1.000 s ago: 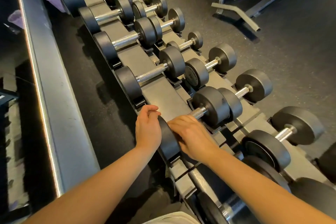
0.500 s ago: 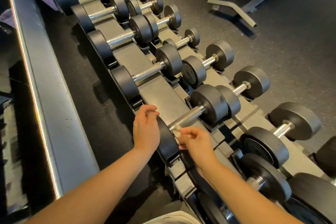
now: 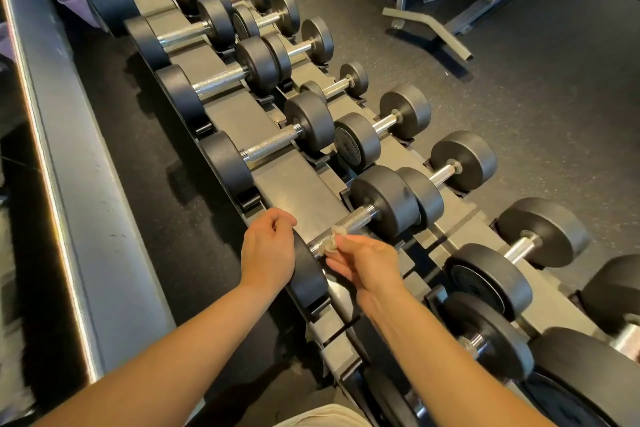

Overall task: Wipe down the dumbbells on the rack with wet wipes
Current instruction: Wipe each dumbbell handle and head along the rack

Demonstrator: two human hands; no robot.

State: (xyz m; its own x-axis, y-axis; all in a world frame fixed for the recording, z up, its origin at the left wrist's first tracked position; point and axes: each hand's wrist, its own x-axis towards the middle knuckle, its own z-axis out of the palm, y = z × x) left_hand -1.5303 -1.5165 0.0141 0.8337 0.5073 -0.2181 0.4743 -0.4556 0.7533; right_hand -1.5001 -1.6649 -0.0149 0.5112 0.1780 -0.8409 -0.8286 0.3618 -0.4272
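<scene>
A black dumbbell with a knurled chrome handle lies on the upper tier of the grey rack, straight in front of me. My left hand rests curled against its near weight head. My right hand pinches a small crumpled wet wipe and holds it against the near end of the chrome handle. Several more black dumbbells fill both tiers of the rack, running away to the upper left and down to the lower right.
A grey ledge with a mirror runs along the left behind the rack. A weight bench's metal frame stands on the dark rubber floor at the upper right. A purple cloth lies near the far end of the rack.
My right hand drew back off the handle, uncovering the chrome bar, and now holds the wipe at its near end. My left hand stayed on the weight head.
</scene>
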